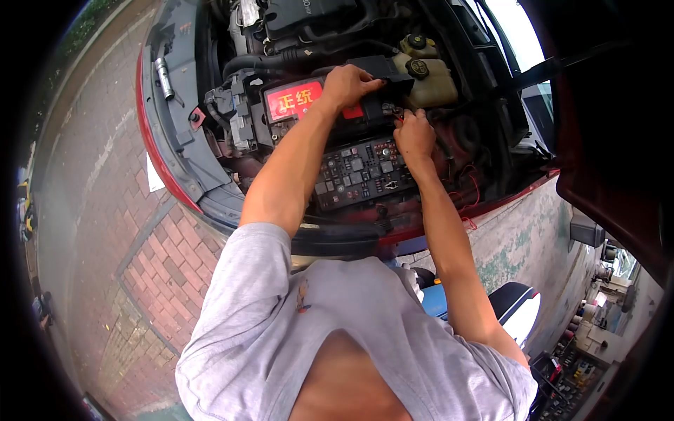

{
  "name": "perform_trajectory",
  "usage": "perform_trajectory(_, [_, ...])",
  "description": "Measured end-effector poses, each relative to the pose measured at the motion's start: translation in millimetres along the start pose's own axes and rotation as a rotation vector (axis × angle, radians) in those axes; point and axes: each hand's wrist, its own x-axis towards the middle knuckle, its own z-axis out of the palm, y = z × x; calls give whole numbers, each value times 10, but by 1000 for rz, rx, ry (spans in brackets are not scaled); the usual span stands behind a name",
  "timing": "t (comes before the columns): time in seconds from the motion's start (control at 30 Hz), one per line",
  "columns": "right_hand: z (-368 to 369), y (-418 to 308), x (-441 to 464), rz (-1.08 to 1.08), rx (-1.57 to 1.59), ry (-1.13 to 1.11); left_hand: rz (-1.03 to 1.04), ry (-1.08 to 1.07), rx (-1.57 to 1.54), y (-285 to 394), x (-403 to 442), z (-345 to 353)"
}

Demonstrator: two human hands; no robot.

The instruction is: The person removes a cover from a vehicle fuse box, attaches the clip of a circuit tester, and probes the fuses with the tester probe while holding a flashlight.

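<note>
My left hand reaches over the red-labelled battery, its fingers closed at the edge of a black plastic cover. To its right, my right hand is closed beside the battery's terminal end. A bit of red shows at its fingertips, but what it grips is too small to make out. Just below both hands lies the uncovered fuse box, with rows of relays and fuses.
Beyond my right hand stands a coolant tank with a black cap. A silver cylindrical tool lies on the car's front panel at left. Thin red wires loop near the fender. The raised hood hangs at right.
</note>
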Motion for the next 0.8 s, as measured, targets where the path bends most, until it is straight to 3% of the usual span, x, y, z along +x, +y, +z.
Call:
perform_trajectory(0.4, [130, 112, 17, -72, -20, 66, 8, 20, -1, 8, -14, 8])
perform_trajectory(0.8, [241, 84, 1, -298, -125, 204, 33, 45, -32, 33, -48, 22])
